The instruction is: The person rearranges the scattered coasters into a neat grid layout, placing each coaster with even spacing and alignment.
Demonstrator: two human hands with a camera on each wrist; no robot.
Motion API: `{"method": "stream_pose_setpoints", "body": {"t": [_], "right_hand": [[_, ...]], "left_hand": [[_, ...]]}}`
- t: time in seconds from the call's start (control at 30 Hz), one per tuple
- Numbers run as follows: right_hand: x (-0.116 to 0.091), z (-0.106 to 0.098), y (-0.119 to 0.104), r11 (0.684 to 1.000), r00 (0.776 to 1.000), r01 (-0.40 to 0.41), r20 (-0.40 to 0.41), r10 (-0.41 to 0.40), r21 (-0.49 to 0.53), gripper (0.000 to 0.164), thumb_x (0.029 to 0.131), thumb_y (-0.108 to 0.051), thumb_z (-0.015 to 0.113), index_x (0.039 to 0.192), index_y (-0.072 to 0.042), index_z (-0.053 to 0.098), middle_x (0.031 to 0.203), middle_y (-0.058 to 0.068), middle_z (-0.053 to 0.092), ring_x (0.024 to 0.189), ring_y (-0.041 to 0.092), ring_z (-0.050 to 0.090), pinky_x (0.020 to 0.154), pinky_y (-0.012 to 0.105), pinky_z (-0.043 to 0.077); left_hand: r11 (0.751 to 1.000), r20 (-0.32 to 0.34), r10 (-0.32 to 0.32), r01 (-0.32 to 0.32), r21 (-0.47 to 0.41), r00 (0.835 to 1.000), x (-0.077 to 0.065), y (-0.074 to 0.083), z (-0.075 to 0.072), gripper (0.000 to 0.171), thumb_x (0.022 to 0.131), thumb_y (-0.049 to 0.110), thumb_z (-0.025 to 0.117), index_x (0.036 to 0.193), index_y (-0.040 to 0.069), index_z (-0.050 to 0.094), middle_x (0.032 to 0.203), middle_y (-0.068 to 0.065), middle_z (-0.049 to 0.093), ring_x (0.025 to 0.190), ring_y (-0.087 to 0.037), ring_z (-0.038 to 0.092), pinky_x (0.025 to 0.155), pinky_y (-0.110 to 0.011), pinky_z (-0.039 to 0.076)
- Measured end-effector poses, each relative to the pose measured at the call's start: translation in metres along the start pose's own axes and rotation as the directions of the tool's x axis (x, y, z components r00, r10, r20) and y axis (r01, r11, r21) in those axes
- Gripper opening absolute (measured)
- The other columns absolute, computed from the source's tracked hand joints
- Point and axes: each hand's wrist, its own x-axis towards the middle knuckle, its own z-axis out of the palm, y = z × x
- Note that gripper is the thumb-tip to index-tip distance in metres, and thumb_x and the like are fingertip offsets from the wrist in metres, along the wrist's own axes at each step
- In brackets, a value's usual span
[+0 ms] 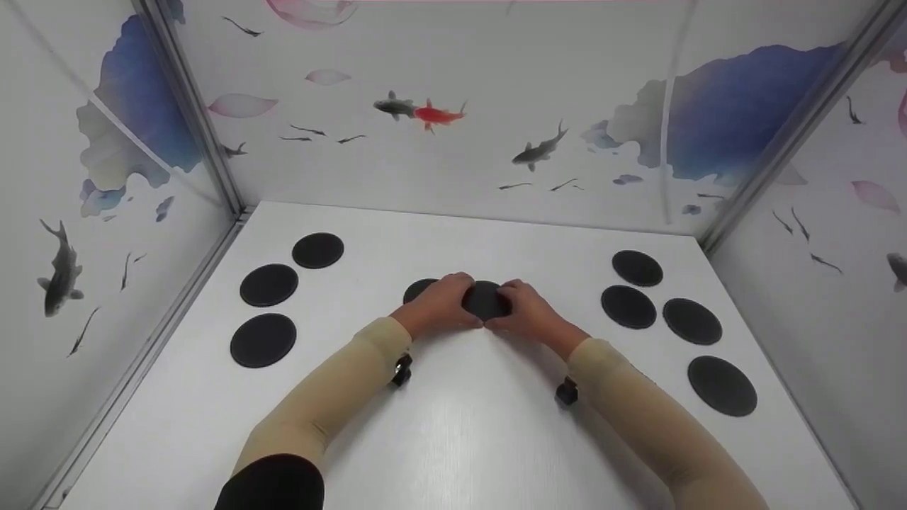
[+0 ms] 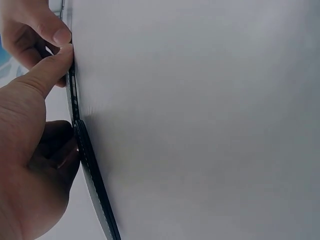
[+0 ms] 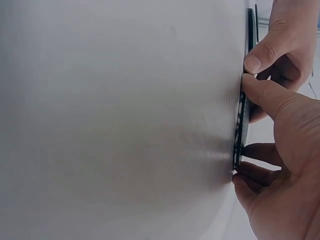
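Observation:
A black round coaster (image 1: 486, 301) lies at the middle of the white table, between both hands. My left hand (image 1: 441, 306) holds its left side, thumb at the near edge and fingers at the far edge. Opposite, my right hand (image 1: 530, 316) grips the right side the same way, and the two thumbs meet at the near rim. A second black coaster (image 1: 418, 289) is partly hidden behind the left hand. Its stitched rim (image 2: 97, 185) shows next to the first in the left wrist view. In the right wrist view, the held coaster's edge (image 3: 240, 117) looks layered.
Three black coasters stand apart at the left, the middle one (image 1: 268, 285) among them. Several more lie at the right, one (image 1: 722, 385) nearest the front. Patterned white panels (image 1: 453, 170) wall in the table (image 1: 453, 439) at the back and both sides.

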Motion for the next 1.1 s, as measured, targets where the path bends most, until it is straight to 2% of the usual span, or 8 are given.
{"method": "stream_pose_setpoints", "body": {"t": [0.27, 0.5, 0.83, 1.1], "right_hand": [[-0.0017, 0.0015, 0.0004, 1.0, 1.0, 0.003, -0.01, -0.003, 0.002, 0.068, 0.093, -0.03, 0.093, 0.147, 0.001, 0.066, 0.15, 0.024, 0.058, 0.139, 0.039, 0.057, 0.12, 0.054, 0.045], [-0.0002, 0.0014, 0.0029, 1.0, 0.999, 0.03, -0.021, -0.03, -0.008, 0.066, 0.093, -0.03, 0.093, 0.144, 0.003, 0.066, 0.147, 0.024, 0.059, 0.137, 0.04, 0.058, 0.118, 0.055, 0.047], [0.0004, 0.0023, 0.0033, 1.0, 1.0, 0.004, -0.014, -0.004, -0.015, 0.073, 0.094, -0.033, 0.092, 0.151, 0.003, 0.062, 0.151, 0.023, 0.057, 0.143, 0.039, 0.055, 0.121, 0.054, 0.044], [0.0008, 0.0024, 0.0028, 1.0, 1.0, 0.002, -0.014, -0.002, -0.019, 0.073, 0.094, -0.033, 0.092, 0.15, 0.002, 0.062, 0.151, 0.023, 0.057, 0.142, 0.038, 0.055, 0.121, 0.053, 0.044]], "left_hand": [[1.0, 0.009, -0.017, 0.017, 0.008, 1.0, -0.0009, 0.0019, 0.0007, 0.075, 0.089, 0.04, 0.094, 0.148, 0.006, 0.063, 0.139, -0.008, 0.066, 0.128, -0.024, 0.062, 0.114, -0.042, 0.049], [0.999, 0.011, -0.001, 0.001, 0.051, 1.0, 0.002, -0.0002, 0.0019, 0.074, 0.09, 0.043, 0.092, 0.148, 0.007, 0.062, 0.141, -0.007, 0.065, 0.129, -0.024, 0.061, 0.114, -0.04, 0.049], [0.997, 0.022, -0.013, 0.011, 0.074, 1.0, 0.0054, -0.002, 0.0032, 0.078, 0.091, 0.045, 0.09, 0.152, 0.008, 0.059, 0.148, -0.008, 0.062, 0.135, -0.024, 0.058, 0.117, -0.041, 0.047], [0.998, 0.032, -0.016, 0.014, 0.064, 0.999, 0.0037, -0.0008, 0.0009, 0.079, 0.091, 0.044, 0.091, 0.153, 0.007, 0.058, 0.149, -0.009, 0.061, 0.136, -0.025, 0.058, 0.118, -0.041, 0.047]]}}
